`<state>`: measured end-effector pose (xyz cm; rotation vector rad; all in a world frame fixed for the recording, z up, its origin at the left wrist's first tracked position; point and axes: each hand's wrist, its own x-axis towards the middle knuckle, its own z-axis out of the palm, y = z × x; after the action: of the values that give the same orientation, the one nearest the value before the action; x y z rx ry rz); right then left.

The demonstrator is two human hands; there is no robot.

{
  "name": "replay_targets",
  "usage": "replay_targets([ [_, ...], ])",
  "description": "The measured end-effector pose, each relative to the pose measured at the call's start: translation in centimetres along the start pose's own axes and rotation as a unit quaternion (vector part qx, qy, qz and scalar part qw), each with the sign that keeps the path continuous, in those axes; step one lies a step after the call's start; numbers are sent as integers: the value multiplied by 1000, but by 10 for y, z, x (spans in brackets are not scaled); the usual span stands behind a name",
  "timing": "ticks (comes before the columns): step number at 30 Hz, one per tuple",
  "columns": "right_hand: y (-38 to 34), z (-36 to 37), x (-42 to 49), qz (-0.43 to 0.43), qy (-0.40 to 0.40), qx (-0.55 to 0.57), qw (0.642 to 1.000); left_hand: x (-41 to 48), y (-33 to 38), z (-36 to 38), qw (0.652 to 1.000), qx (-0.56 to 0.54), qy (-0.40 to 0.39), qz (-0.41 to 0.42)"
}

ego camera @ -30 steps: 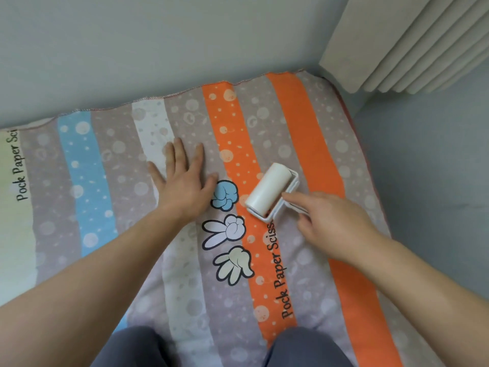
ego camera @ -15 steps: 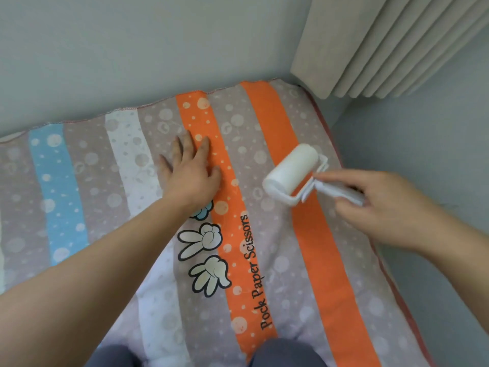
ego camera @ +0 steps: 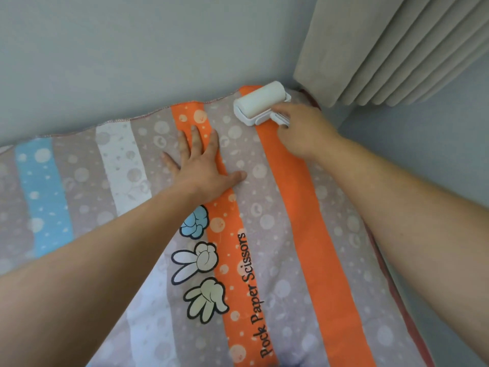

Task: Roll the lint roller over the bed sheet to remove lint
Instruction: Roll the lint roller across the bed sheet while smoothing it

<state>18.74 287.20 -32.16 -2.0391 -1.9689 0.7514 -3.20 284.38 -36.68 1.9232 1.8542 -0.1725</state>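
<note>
The striped bed sheet (ego camera: 264,223) runs up to the wall (ego camera: 132,49), curtain (ego camera: 391,49) at the far-right corner; the left hand (ego camera: 197,165) lies flat on it, fingers straight & spread, holding nothing, now shifted rightward onto the inner orange stripe. The right hand (ego camera: 301,131) curls round the handle, & the lint roller (ego camera: 260,102) has gone from mid-sheet to the sheet's far edge on the outer orange stripe in approx. 1 s. That stroke looks spent, so prob. a pull-back or fresh lane follows.
</note>
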Motion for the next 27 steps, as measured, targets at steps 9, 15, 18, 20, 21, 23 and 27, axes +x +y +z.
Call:
replay_targets([
  [9, 58, -18, -87, 18, -47, -42, 998, -1, 7, 0, 999, 28, 9, -16],
  [15, 91, -35, -132, 32, -67, -83, 994, -3, 23, 0, 998, 31, 15, -48],
  [18, 106, -49, -148, 41, -99, -110, 988, -5, 28, 1, 997, 36, 37, -61],
  [20, 115, -68, -153, 58, -149, -121, 980, -9, 34, 3, 996, 42, 66, -46],
  [21, 117, -78, -155, 68, -169, -116, 976, -10, 38, 4, 995, 42, 82, -26],
  [23, 117, -96, -157, 81, -171, -73, 979, -13, 49, 7, 994, 29, 100, 24],
  [27, 93, -92, -139, 51, -68, 58, 995, -13, 70, 10, 994, 4, 88, 68],
])
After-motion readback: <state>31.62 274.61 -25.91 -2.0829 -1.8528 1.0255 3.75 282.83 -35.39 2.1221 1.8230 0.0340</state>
